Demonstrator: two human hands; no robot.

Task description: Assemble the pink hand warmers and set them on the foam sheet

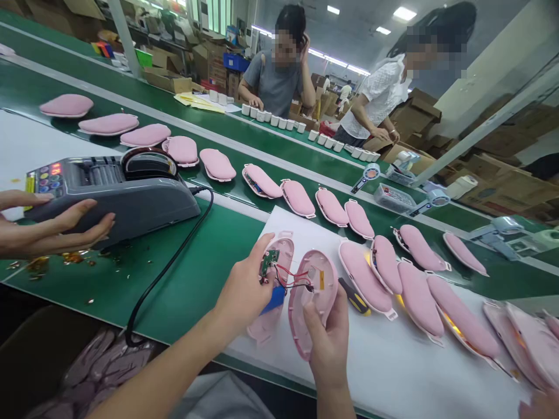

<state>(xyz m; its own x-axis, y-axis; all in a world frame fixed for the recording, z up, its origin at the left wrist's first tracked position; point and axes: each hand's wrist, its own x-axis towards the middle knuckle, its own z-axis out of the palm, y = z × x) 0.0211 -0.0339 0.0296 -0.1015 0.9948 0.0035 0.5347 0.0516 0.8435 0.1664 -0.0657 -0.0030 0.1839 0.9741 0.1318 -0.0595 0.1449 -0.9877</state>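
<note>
My left hand (245, 291) is closed on a small green circuit board (269, 259), pinching it over an open pink shell half (283, 250) that holds a blue battery (275, 298). Red and black wires (292, 278) run from the board to a second pink shell half (317, 285), gripped from below by my right hand (328, 343). Both shell halves hover over a white sheet (393, 366) on the green bench. A yellow-and-black screwdriver (354, 297) lies just right of the held shell.
Several closed pink cases (414, 291) lie on the white sheet to the right and in a row along the green belt (301, 198). A grey tape dispenser (122, 192) stands at left, another person's hands (48, 227) on it. Two people work across the belt.
</note>
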